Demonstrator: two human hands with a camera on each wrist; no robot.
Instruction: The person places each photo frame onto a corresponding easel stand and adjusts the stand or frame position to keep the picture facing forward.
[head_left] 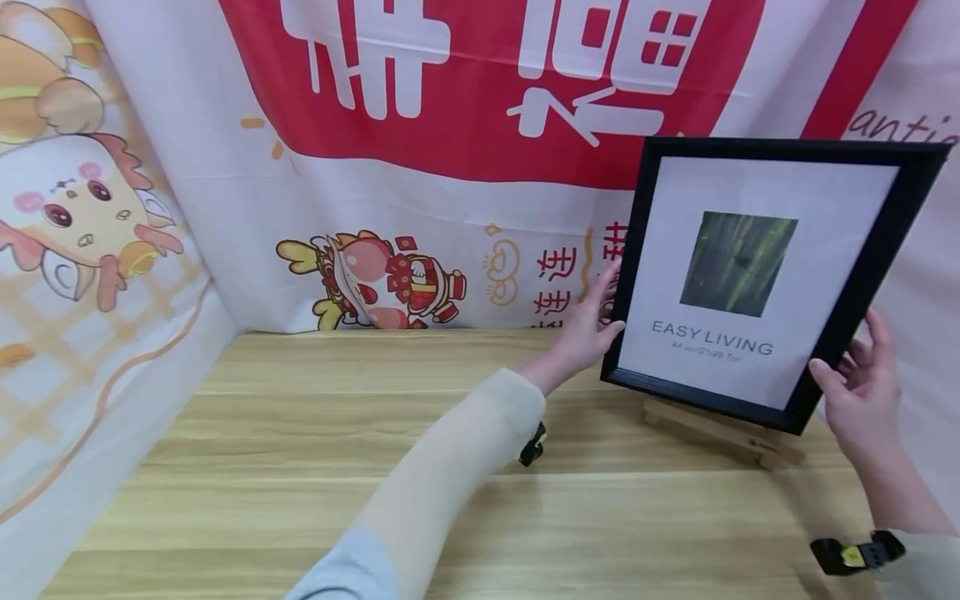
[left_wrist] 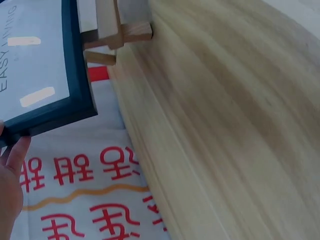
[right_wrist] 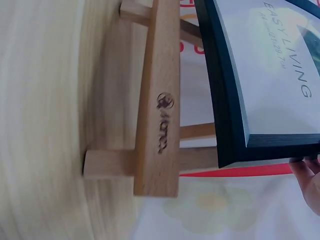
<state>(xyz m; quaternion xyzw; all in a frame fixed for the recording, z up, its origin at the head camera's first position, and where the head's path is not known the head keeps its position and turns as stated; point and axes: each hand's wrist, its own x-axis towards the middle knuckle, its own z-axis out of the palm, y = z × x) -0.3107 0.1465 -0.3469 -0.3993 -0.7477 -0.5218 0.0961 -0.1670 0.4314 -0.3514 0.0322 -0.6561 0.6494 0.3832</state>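
Observation:
A black picture frame point(head_left: 825, 275) with a white "EASY LIVING" sheet and a small green picture is held up, tilted back, in the right half of the head view. My left hand point(head_left: 585, 333) grips its left side edge, thumb at the front. On the opposite edge my right hand point(head_left: 866, 400) holds low down, thumb on the front border and fingers behind. Below the frame stands a wooden easel point(head_left: 720, 433). The right wrist view shows a gap between the frame's lower edge and the easel's front bar point(right_wrist: 157, 100). Most of the easel is hidden behind the frame.
The easel stands on a wood-grain table point(head_left: 300, 467). A printed cloth point(head_left: 420, 192) with red and white characters hangs behind, and another cartoon cloth point(head_left: 82, 333) covers the left side. Black straps with small devices point(head_left: 858, 554) are on the wrists.

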